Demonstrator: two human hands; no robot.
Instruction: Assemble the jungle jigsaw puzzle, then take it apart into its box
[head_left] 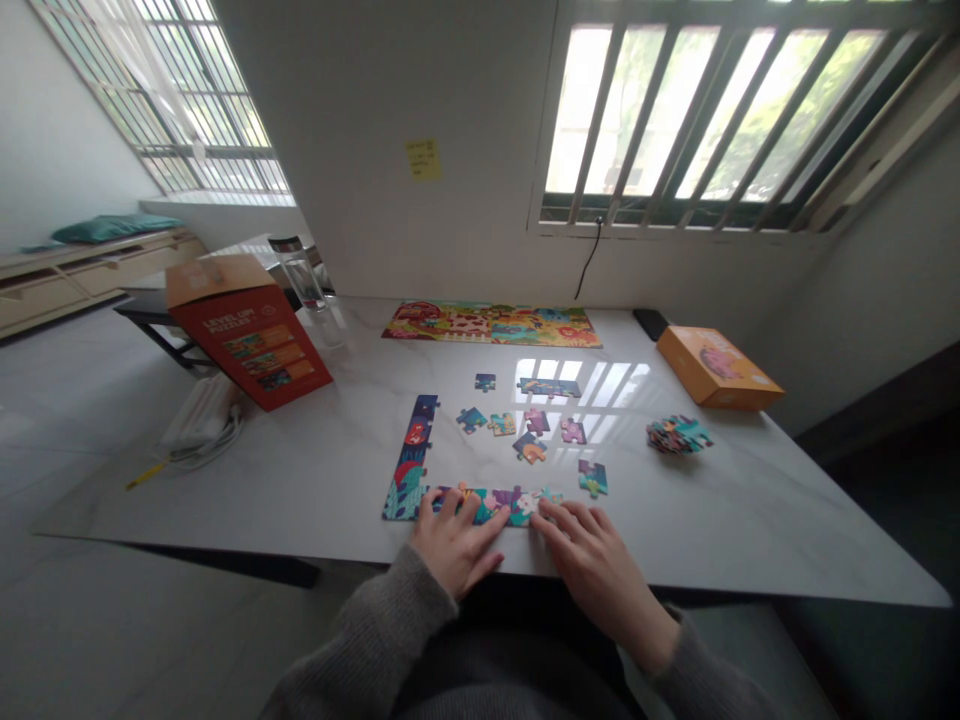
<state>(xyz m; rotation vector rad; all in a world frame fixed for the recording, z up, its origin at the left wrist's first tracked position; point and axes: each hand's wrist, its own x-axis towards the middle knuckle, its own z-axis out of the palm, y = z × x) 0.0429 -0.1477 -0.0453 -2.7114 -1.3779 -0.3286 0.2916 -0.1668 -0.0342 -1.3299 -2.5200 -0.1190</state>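
The left hand and the right hand are lying palm-down on a long, multicoloured row of interlocked cardboard jigsaw pieces, whose long axis is running left to right, parallel to the near edge of the white marble-patterned table. The fingers of both hands are spread open and flat, resting on the row from above without visibly pinching or gripping any single piece. The left hand is sitting over the row's middle, while the right hand is nearer its right end, with its fingertips touching the last pieces there. A loose teal and purple jigsaw piece is lying just up and to the right of that end, closer to the right hand than to the left. At the row's left end, a dark blue and red column of joined pieces is rising toward the far edge, forming an L-shaped corner with the row. Other scattered loose pieces, including a purple and orange one, are lying beyond the row, near the table's centre. A small heap of colourful pieces is sitting toward the right edge, near an orange cardboard box, while a long assembled colourful puzzle is lying along the far edge.
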